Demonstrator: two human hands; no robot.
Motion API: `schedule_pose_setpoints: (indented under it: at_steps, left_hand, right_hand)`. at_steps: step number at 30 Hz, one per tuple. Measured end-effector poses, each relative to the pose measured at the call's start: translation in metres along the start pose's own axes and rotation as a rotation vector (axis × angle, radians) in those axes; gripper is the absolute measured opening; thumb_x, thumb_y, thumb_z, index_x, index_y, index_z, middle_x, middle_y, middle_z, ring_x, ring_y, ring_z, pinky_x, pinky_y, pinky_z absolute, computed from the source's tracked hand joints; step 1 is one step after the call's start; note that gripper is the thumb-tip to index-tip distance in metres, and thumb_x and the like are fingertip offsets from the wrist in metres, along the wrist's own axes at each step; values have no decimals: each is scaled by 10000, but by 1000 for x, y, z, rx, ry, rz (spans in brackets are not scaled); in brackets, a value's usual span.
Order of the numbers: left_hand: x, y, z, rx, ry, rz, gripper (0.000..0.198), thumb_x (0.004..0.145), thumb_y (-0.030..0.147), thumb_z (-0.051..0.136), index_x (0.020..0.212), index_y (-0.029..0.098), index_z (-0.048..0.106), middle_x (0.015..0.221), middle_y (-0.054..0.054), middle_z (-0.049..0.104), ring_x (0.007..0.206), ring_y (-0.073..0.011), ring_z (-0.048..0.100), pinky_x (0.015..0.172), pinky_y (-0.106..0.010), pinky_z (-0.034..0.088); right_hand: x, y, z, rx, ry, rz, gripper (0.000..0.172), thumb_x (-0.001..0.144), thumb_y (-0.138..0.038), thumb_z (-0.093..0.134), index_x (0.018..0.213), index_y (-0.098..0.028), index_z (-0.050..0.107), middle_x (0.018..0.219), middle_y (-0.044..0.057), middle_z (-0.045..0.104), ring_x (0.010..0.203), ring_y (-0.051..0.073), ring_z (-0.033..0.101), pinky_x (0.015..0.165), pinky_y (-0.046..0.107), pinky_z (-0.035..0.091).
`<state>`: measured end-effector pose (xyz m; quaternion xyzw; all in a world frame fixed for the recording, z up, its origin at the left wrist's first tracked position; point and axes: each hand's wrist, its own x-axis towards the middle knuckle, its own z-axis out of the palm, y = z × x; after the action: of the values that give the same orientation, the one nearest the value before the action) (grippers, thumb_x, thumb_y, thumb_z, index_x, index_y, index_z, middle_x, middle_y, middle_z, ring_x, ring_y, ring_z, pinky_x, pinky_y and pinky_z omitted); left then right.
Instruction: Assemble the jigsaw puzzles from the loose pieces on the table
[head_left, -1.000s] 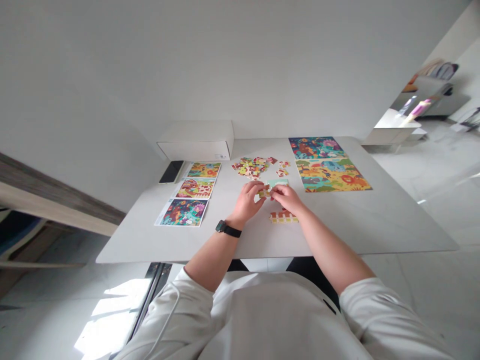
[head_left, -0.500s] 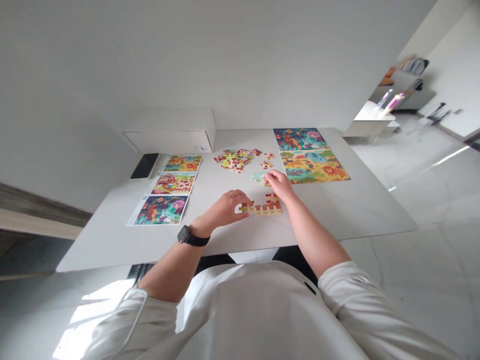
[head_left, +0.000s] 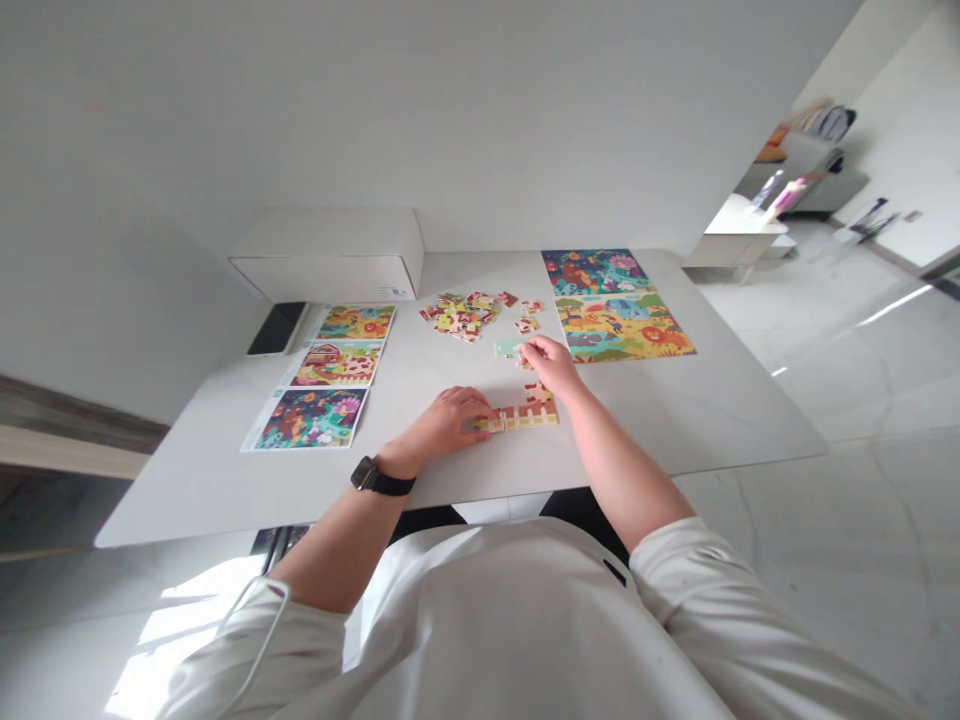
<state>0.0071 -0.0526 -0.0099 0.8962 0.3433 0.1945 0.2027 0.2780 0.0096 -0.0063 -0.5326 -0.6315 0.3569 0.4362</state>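
Observation:
My left hand (head_left: 454, 422) rests on the table with its fingers closed on a puzzle piece (head_left: 481, 425) at the left end of a joined strip. That strip of jigsaw pieces (head_left: 525, 418) shows a fence and brown ground, with a brown-and-white piece (head_left: 537, 393) above its right end. Behind it, my right hand (head_left: 551, 362) pinches a small puzzle piece, mostly covered by the fingers. Pale green pieces (head_left: 506, 347) lie just left of those fingertips. Farther back is a heap of loose puzzle pieces (head_left: 461, 318), with several single ones (head_left: 527, 325) to its right.
Picture sheets (head_left: 337, 365) lie on the left of the white table (head_left: 420, 470), near a dark phone (head_left: 277, 328). A white box (head_left: 322, 275) stands at the back left. Two finished-looking animal pictures (head_left: 626, 328) lie at the right. A wall (head_left: 480, 130) rises behind.
My left hand has brought its piece against the left end of the strip, closing the gap there. My right hand stays near the pale green pieces. The view has shifted slightly.

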Motion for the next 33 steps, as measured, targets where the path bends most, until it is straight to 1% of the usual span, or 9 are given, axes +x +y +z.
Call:
schedule_pose_setpoints:
  at_steps: [9,14,18,23,26,29,33]
  left_hand:
    - [-2,-4,5,8,19,17,267,918,395,796,1172,316,826,1251,-77,748,1174,-278,694,1127,-467,505]
    - [-3,-4,5,36,23,36,256,962,388,739,1192,321,828,1259,-81,746,1173,-279,690,1130,-483,508]
    - [0,0,4,28,52,48,251,983,361,704,1196,326,832,1262,-79,752,1164,-273,689,1112,-464,524]
    - [4,6,2,54,6,73,226,999,326,672,1143,336,846,1224,-66,769,1137,-265,693,1102,-456,525]
    - [9,7,-3,69,5,78,231,1011,334,656,1147,334,843,1246,-68,766,1137,-265,697,1092,-455,530]
    - [16,5,-13,48,49,68,229,1018,367,658,1154,324,837,1248,-77,766,1145,-269,707,1082,-455,544]
    - [28,-6,-28,7,121,42,236,1011,385,673,1175,306,824,1224,-81,776,1161,-270,718,1094,-463,554]
  right_hand:
    - [-1,0,-1,-13,-29,18,284,959,-503,613,919,-243,721,841,17,776,754,185,667,774,310,519]
    - [-1,1,0,-8,-25,18,266,954,-485,617,917,-246,726,849,20,779,773,191,681,785,315,525]
    - [-1,1,-1,-7,-19,21,268,957,-488,616,920,-248,730,849,20,781,774,190,681,785,312,532]
    - [-1,-1,-2,-19,-5,13,290,960,-515,614,910,-251,721,844,15,775,748,184,670,763,305,526]
    - [-1,-2,-3,-15,-6,18,285,950,-517,612,897,-256,714,840,11,771,734,183,663,755,308,517]
    - [-2,-2,-2,-17,-3,8,282,946,-513,605,880,-260,710,838,10,766,721,182,652,757,313,510]
    - [-2,-2,-1,-42,-12,18,307,940,-538,602,863,-263,714,814,11,760,731,196,656,751,320,511]
